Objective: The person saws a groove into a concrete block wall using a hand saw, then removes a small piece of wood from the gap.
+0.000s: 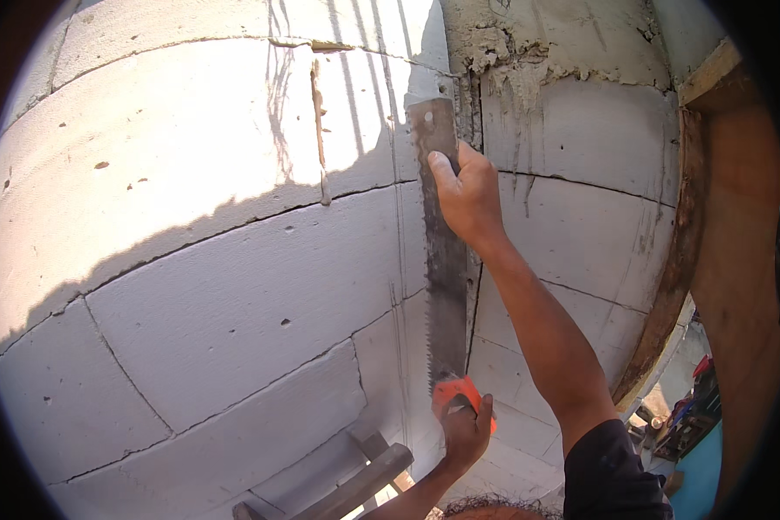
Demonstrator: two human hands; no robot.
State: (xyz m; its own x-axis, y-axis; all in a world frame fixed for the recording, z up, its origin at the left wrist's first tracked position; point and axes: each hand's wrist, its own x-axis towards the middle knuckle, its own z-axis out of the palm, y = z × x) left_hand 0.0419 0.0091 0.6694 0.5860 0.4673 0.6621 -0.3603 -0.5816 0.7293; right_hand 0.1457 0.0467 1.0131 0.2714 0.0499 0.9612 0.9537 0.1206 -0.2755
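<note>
A hand saw (446, 286) with a long, dusty metal blade and an orange handle stands nearly upright before a wall of pale blocks (234, 277). Its teeth face left, and its squared tip is at the top. My left hand (466, 433) is wrapped round the orange handle at the lower end. Higher up, my right hand (472, 195) grips the blade's back edge near the tip, with the thumb on the flat of the blade. Faint upright lines run down the wall left of the teeth. Whether the teeth touch the blocks, I cannot tell.
Right of the blade is a wall corner with a dark upright gap and rough mortar (520, 52) above. Wooden bars (355, 485) stand at the bottom. A curved-looking wooden frame (680, 251) borders the right side, with tools (693, 412) beyond it. Sunlight covers the upper left wall.
</note>
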